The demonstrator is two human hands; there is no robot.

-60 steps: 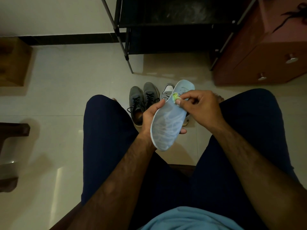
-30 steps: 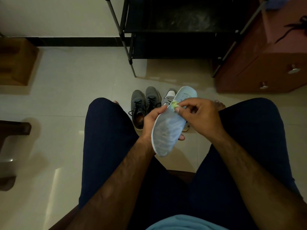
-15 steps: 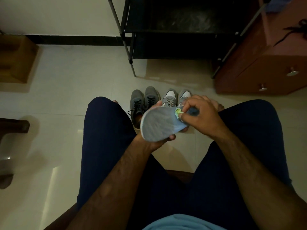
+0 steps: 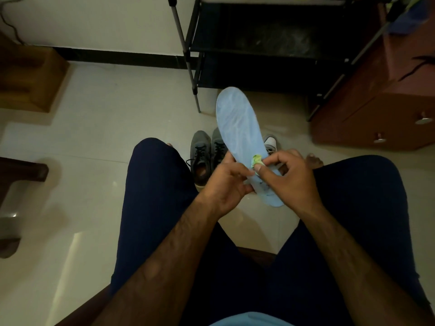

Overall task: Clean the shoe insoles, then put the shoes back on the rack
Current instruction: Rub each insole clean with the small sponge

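Head view, frame centre: left hand (image 4: 224, 184) grips a pale blue insole (image 4: 239, 128) by its lower end. Right hand (image 4: 288, 178) pinches a small green cloth (image 4: 256, 160) against it.

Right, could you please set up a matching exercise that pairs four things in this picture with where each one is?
Things
1. light blue insole
2. green cloth wad
3. dark grey shoes
4. black shoe rack

Places
A. standing side by side on the floor
B. pinched by the right hand against the insole
C. by the wall, beyond the shoes
D. gripped at its near end by the left hand

Pairs: 1-D, 2-B, 3-A, 4-C
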